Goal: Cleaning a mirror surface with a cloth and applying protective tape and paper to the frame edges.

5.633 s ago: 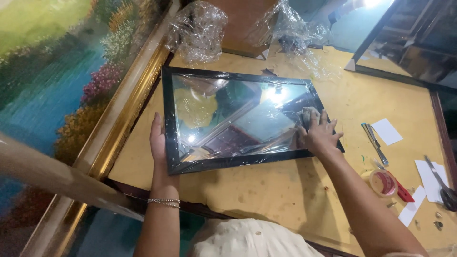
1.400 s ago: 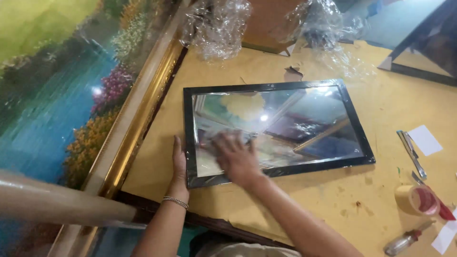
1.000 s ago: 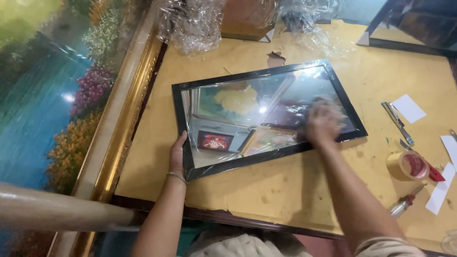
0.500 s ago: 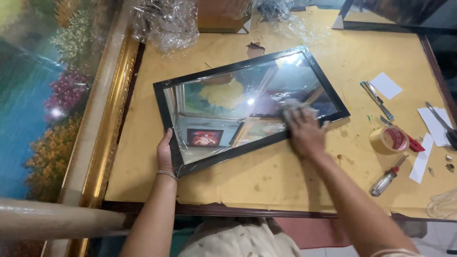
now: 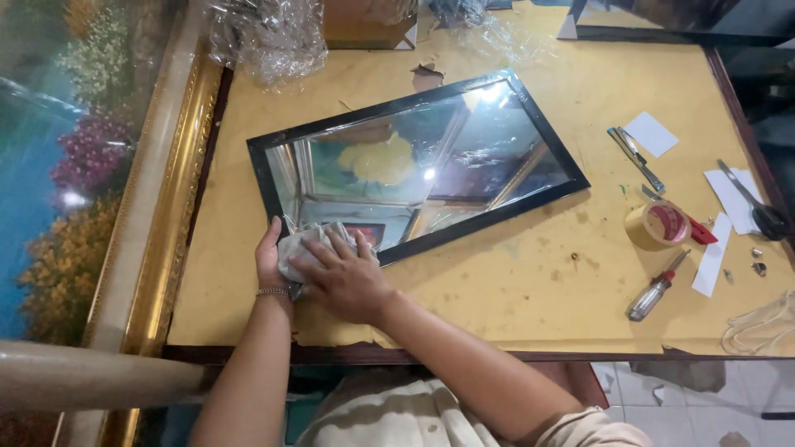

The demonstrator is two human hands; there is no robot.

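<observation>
A black-framed glass picture frame [image 5: 530,136] lies tilted on the yellow table [image 5: 513,281], its glass reflecting the room. My left hand [image 5: 270,258] grips the frame's near left corner. My right hand [image 5: 344,277] presses a crumpled grey cloth [image 5: 300,245] onto that same corner, right beside my left hand. The corner itself is hidden under the cloth and both hands.
A large landscape painting in a gold frame [image 5: 170,199] stands along the left. Crumpled clear plastic wrap [image 5: 265,37] lies at the back. On the right are a tape roll [image 5: 656,225], a screwdriver [image 5: 654,291], a utility knife [image 5: 636,157], scissors [image 5: 754,203] and white paper pieces [image 5: 650,132].
My right hand has swept the cloth from the frame's right edge across to its near left corner. The frame sits a little more tilted, and the view has shifted slightly.
</observation>
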